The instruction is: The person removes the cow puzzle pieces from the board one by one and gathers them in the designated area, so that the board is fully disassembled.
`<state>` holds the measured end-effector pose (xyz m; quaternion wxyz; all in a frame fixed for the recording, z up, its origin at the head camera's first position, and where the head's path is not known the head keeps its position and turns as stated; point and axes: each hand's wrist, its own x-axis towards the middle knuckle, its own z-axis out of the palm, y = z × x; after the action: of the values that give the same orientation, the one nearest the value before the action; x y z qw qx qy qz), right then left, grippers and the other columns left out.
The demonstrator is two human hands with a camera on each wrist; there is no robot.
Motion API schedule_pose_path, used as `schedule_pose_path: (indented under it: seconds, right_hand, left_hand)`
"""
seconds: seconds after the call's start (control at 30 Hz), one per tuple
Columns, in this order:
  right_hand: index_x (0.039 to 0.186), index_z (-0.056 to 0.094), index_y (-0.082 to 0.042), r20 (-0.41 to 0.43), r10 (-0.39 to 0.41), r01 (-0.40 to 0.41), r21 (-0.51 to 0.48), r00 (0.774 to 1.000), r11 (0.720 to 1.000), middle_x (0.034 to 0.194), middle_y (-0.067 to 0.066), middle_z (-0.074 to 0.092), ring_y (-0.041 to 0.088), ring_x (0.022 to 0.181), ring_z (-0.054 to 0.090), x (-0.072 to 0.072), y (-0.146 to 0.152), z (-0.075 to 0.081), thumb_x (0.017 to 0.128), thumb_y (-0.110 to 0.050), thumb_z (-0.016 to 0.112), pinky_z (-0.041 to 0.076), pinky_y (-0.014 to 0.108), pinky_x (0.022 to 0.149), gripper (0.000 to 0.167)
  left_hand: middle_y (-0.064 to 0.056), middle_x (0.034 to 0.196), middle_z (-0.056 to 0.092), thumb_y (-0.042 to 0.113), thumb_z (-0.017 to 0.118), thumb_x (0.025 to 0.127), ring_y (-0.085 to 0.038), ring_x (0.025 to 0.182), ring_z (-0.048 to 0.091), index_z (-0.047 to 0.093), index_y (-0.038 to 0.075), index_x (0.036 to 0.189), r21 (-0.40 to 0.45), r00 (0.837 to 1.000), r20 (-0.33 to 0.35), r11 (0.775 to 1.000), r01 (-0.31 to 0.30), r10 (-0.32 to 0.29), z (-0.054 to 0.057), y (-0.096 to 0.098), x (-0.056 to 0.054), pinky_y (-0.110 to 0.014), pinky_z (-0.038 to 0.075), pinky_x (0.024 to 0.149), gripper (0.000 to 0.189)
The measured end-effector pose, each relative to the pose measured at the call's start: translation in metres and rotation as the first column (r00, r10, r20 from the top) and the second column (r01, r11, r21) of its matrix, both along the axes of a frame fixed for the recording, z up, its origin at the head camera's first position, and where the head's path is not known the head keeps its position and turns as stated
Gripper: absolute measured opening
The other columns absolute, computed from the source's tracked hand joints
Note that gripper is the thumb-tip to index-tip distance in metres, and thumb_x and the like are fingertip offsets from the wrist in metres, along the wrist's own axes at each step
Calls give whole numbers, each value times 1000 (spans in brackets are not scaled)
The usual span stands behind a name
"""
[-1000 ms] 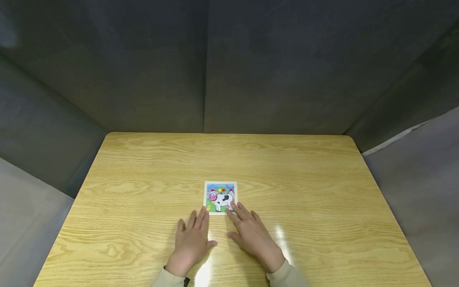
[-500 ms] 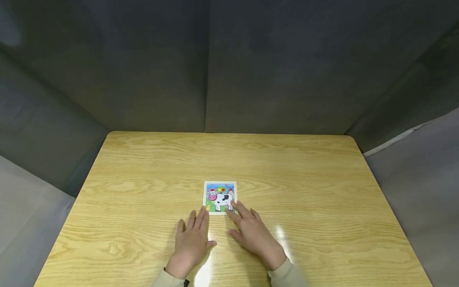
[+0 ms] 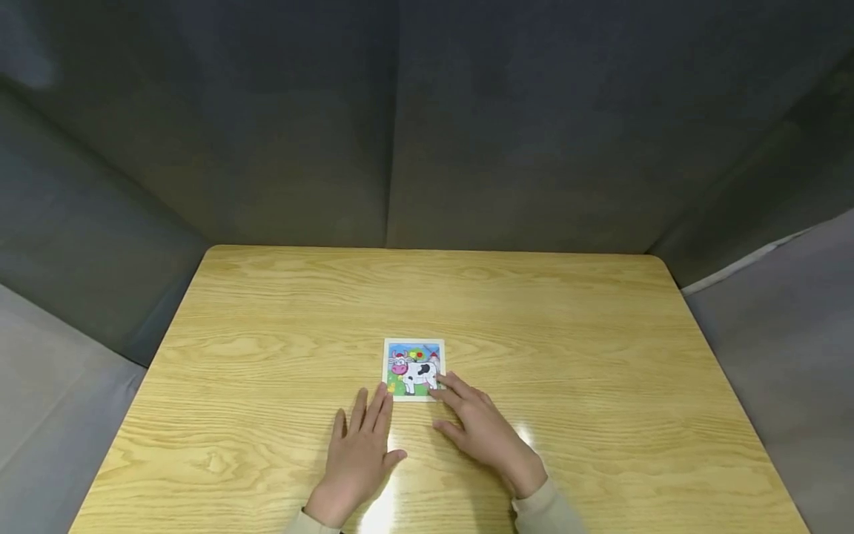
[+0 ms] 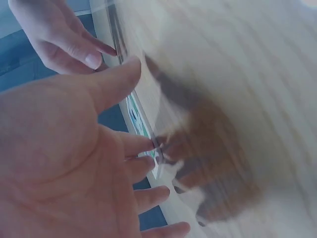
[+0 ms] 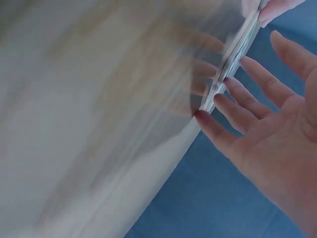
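Observation:
A square picture puzzle (image 3: 408, 374) with a cartoon cow and a white frame lies flat near the table's middle. My left hand (image 3: 355, 456) is spread palm down at its lower left corner, fingertips touching the frame. From the lower right, my right hand (image 3: 485, 436) rests its fingertips on the edge and corner of the picture, hiding a little of it. In the left wrist view the puzzle (image 4: 136, 114) shows edge-on behind the fingers. The right wrist view has the puzzle (image 5: 238, 49) as a thin slab along the right fingertips. Neither hand grips anything.
The wooden tabletop (image 3: 567, 319) has a glossy surface with bright reflections near the front. Dark cloth panels (image 3: 287, 148) stand behind it, and grey cloth (image 3: 780, 341) hangs at the sides.
My right hand and wrist have shifted slightly to the right, fingertips still at the puzzle. The left hand stays at its corner. The head view has moved a little.

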<state>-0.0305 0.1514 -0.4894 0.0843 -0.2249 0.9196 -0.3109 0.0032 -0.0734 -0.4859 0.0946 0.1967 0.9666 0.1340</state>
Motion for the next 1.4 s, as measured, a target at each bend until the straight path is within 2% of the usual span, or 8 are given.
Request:
schedule_pose_path:
  seconds: [0.17,0.4,0.67,0.83,0.97,1.17,1.4]
  right_hand:
    - [131,58,1,11,-21,21,-42,1000,999,143,18,50,40,137,39,-9,5,2,93,-15,69,35,58,106,43]
    - [127,61,3,14,-13,14,-72,1000,997,127,17,62,34,121,56,-31,11,6,93,-9,67,45,49,101,36]
    - [122,64,2,3,31,-30,-75,1000,997,122,14,66,32,116,59,-67,1,5,94,-5,64,46,48,99,29]
    - [118,67,2,22,45,-42,-100,999,994,115,13,69,29,106,63,-90,-14,4,96,-4,62,52,44,91,24]
    - [118,67,2,49,53,-48,-104,997,993,114,12,69,27,105,62,-103,-26,1,95,-3,62,52,41,91,24]
    - [114,69,-1,68,31,-23,-111,997,994,107,8,70,21,98,60,-115,-41,-4,94,-1,62,52,36,86,21]
    - [106,70,-1,63,32,-25,-107,998,994,98,7,69,19,93,61,-121,-53,-6,93,0,63,52,32,83,15]
  left_hand:
    - [-13,162,17,44,63,91,-42,145,16,34,2,151,15,1000,-18,1000,24,-23,-1,4,-4,-71,22,106,79]
    - [-13,162,18,46,61,91,-44,145,15,32,5,153,17,998,-44,998,55,-55,-5,20,-19,-71,22,106,79]
    - [-12,163,13,51,54,95,-47,145,6,29,10,155,-14,999,-12,999,29,-29,-10,42,-37,-71,18,108,76]
    - [-12,163,9,52,52,96,-49,145,4,25,12,156,-32,1000,8,999,12,-12,-12,49,-43,-72,17,107,77]
    - [-12,163,11,53,50,96,-48,145,3,27,12,156,-45,1000,25,999,4,-3,-13,52,-46,-73,15,107,76]
    - [-11,164,9,57,47,96,-45,146,-1,27,13,156,-83,999,48,996,-12,16,-16,55,-47,-71,13,109,77]
    - [-9,164,4,60,42,96,-41,147,-8,24,16,157,-123,994,99,992,-24,37,-20,57,-48,-68,7,111,78]
